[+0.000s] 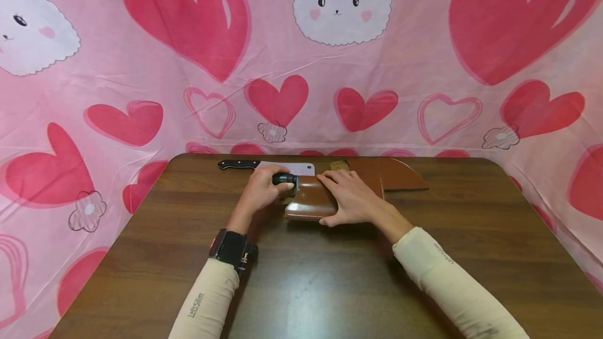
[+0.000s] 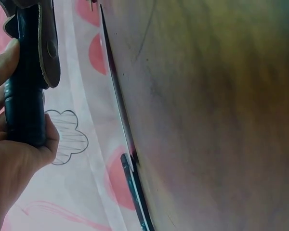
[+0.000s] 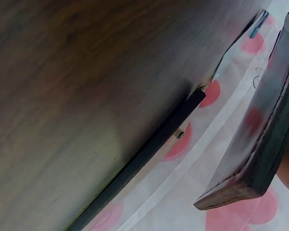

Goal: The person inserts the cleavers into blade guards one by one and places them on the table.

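Observation:
Near the back of the table, my left hand (image 1: pixel 258 191) grips the dark, ringed handle (image 2: pixel 25 108) of a knife. Its blade is hidden inside a brown leather sheath (image 1: pixel 307 206). A strap with a snap lies along the handle in the left wrist view. My right hand (image 1: pixel 354 200) holds the sheath, fingers over its upper face and thumb at the near edge. Both wrist views show the sheathed knife raised off the table. Behind it lies a cleaver (image 1: pixel 294 168) with a black riveted handle.
A second brown leather sheath (image 1: pixel 406 176) lies flat at the back right, partly covered by the held one. The wooden table (image 1: pixel 301 286) meets a pink heart-patterned cloth (image 1: pixel 330 67) at its far edge.

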`<state>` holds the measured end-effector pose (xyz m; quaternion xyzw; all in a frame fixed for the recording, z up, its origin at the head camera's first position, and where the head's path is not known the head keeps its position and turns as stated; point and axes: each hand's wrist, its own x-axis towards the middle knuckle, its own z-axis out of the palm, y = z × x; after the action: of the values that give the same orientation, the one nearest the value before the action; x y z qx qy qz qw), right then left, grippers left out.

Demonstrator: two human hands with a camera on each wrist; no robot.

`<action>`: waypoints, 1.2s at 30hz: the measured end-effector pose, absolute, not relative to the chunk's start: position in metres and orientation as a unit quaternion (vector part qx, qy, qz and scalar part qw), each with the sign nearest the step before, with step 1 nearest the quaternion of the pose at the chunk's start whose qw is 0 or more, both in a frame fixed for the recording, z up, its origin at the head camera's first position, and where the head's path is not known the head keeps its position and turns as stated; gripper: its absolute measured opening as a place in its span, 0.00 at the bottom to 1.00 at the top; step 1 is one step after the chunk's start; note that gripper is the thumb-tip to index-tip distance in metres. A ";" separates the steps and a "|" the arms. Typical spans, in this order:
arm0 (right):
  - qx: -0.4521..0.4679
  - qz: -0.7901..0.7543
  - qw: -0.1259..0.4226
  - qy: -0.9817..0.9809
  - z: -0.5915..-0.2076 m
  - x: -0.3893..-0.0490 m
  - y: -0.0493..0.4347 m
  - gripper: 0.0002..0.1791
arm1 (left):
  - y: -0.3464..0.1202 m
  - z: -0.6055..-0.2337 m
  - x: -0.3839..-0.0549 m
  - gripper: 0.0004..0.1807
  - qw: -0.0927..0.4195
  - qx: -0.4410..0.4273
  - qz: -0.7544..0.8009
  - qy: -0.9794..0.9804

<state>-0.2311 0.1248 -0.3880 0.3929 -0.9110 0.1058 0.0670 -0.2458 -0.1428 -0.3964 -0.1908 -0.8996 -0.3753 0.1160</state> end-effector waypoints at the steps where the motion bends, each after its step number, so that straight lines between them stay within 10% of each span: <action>1: 0.393 0.106 0.067 -0.911 -0.388 -0.231 0.125 0.59 | -0.142 -0.397 -0.246 0.16 0.116 -0.190 -0.374 -0.900; 36: 0.378 0.081 -0.026 -0.922 -0.408 -0.241 0.120 0.60 | -0.140 -0.405 -0.257 0.16 -0.015 -0.122 -0.377 -0.918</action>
<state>-0.2410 0.1197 -0.4082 0.3783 -0.9218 0.0812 -0.0258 -0.2570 -0.1396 -0.4051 -0.1216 -0.9180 -0.3772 -0.0145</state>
